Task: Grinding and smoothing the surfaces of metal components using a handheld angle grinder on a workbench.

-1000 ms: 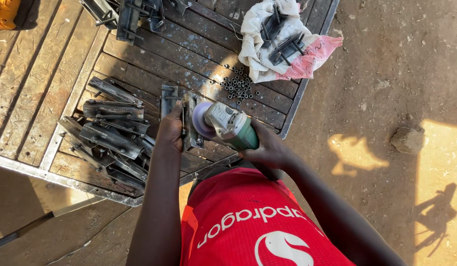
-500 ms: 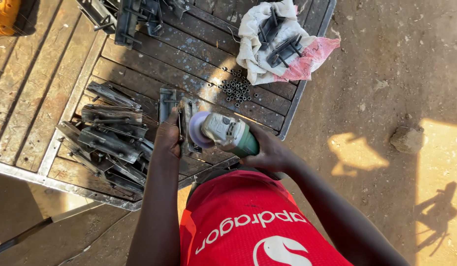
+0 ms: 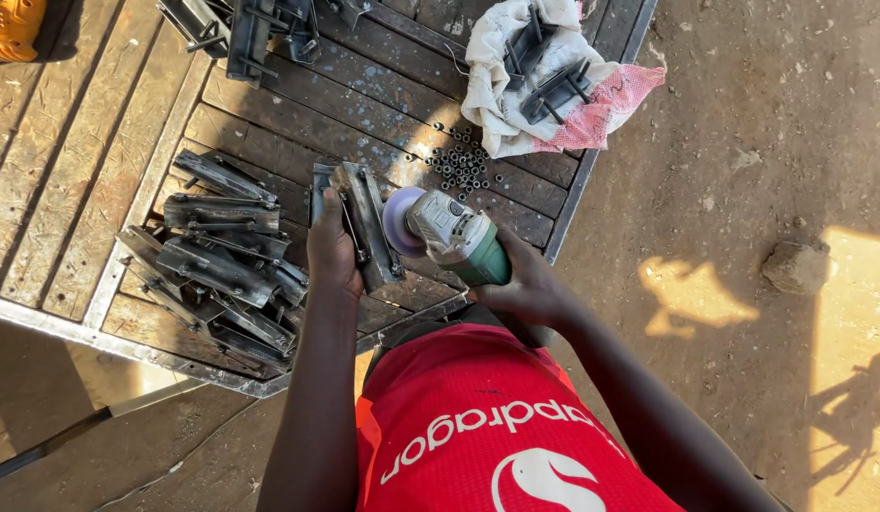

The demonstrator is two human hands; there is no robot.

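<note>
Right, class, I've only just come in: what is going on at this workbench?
A person in a red shirt is working at a slatted metal table. The left hand steadies a small metal bracket on the table, while the right hand grips a green angle grinder, its disc right beside the bracket. A pile of similar metal pieces lies to the left, with small nuts and a cloth bundle of parts further back.

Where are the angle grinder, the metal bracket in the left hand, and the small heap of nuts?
angle grinder (image 3: 454, 237): head view, on its grey gear housing.
metal bracket (image 3: 369, 223): head view, on its long flat side.
heap of nuts (image 3: 463, 166): head view, on the heap's middle.
</note>
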